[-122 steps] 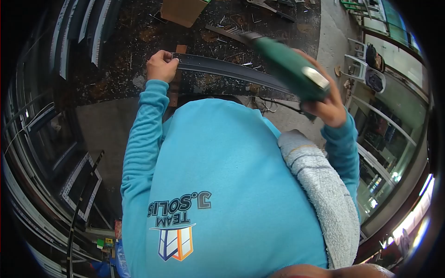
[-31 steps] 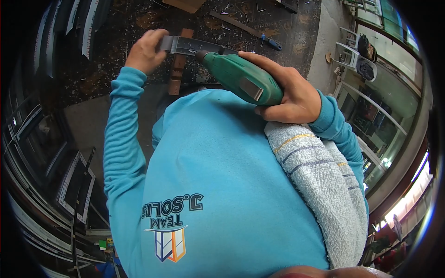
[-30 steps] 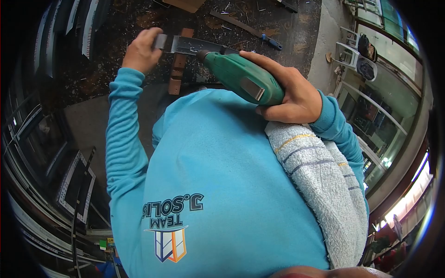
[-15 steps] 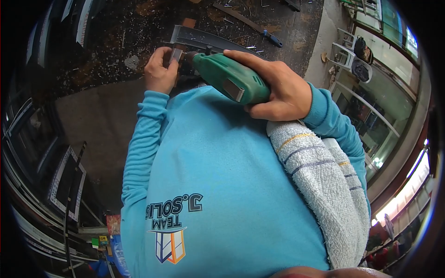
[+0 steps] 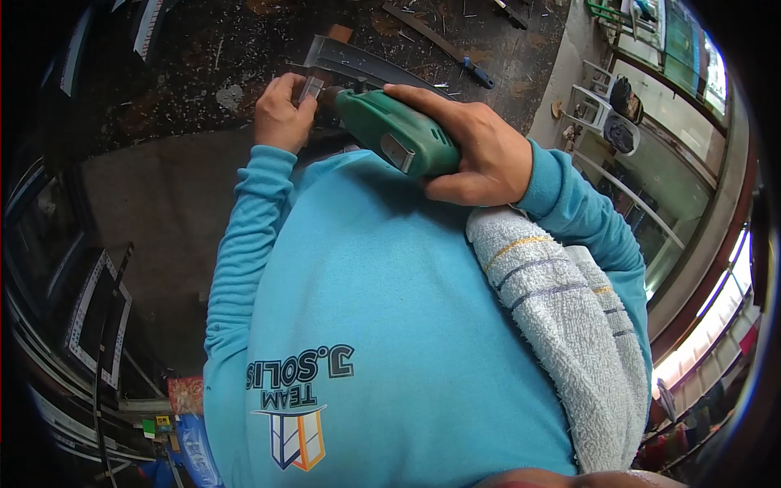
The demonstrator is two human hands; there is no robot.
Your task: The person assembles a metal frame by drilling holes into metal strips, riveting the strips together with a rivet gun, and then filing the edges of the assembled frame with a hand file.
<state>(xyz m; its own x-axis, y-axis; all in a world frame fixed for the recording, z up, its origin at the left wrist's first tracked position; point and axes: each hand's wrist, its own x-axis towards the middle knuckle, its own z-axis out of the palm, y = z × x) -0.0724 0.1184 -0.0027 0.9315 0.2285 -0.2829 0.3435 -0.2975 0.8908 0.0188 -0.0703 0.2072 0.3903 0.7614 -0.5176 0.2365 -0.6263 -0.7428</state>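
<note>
My right hand (image 5: 484, 150) is closed around a green power drill (image 5: 399, 130), whose front points left toward my other hand. Between the thumb and fingers of my left hand (image 5: 285, 112) is a small metal piece (image 5: 311, 88), pinched upright near the workbench edge. The nose of the drill is right beside this piece, and the bit's tip is hard to see at this size. Just beyond both hands a long dark metal bar (image 5: 378, 67) lies on the workbench (image 5: 244, 49).
A long flat tool with a blue handle (image 5: 478, 73) lies farther back among scattered bits of metal. White chairs (image 5: 590, 102) stand to the right. A striped towel (image 5: 553, 309) hangs over my front. Frames and profiles (image 5: 98, 317) lean at the lower left.
The drill and my right hand have shifted slightly left. My left hand still pinches the metal piece, which now appears a little more tilted. The view has turned slightly.
</note>
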